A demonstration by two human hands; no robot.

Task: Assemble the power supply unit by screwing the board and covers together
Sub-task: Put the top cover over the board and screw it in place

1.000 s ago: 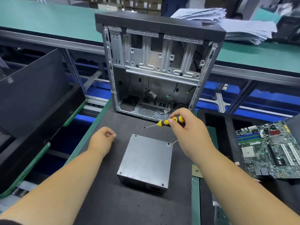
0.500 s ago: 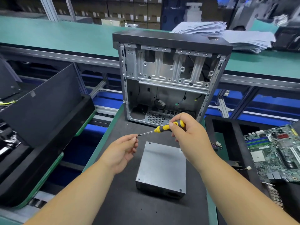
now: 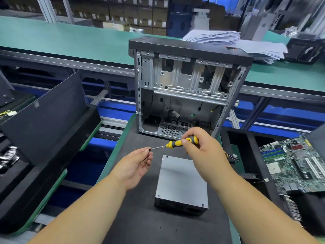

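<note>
Your right hand (image 3: 204, 152) is gripping the yellow-black screwdriver (image 3: 177, 143) by its handle. Your left hand (image 3: 135, 166) is pinching at the screwdriver's tip. The power supply unit (image 3: 179, 182) is lying on the dark mat (image 3: 140, 222), below both hands, near the open computer case (image 3: 186, 88).

A long green-topped bench (image 3: 73, 39) runs across from nine to three o'clock. Stacked papers (image 3: 233, 43) lie at one o'clock, cardboard boxes on shelving (image 3: 123, 9) at twelve, blue panels (image 3: 284, 113) beneath.
</note>
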